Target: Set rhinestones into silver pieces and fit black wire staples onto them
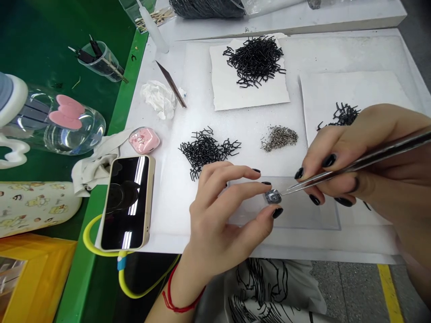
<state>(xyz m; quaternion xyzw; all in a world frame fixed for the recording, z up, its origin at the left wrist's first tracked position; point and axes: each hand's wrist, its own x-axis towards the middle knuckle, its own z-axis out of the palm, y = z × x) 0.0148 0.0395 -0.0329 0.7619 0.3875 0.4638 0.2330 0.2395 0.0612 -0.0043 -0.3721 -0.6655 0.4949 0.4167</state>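
Left hand [232, 211]: thumb and a finger pinched narrow on a small dark part [273, 196], other fingers loosely spread; part sits over a clear plate [310, 220] near the table's front edge. Right hand [343, 166]: pen-style grip on metal tweezers [353, 167], tip right at the part's side, contact can't be told. Containers: clear cup [112, 65], tilted, upper left, black-handled tools [90, 53] inside, points sticking past the rim. Clear pack [138, 10] at top holds cotton swabs [158, 18]. White squeeze bottle [153, 31] with thin nozzle beside it, contents can't be told. Large clear bottle [94, 128] at left, pink bow shape [67, 112] on its side, white handle; whether it holds liquid is unclear. Yellow bin [50, 260] lower left, contents cut off by the frame. Closed pink case [144, 140] just above the phone [126, 206]. Loose stock, no container: black bent pieces in a big pile [257, 60] on torn white paper [249, 99], a second pile [205, 150] just beyond the left hand, a third pile [345, 114] on the right-hand sheet [370, 87], partly hidden by the right hand. Tiny metallic bits [281, 137] heaped between, beyond the clear plate.
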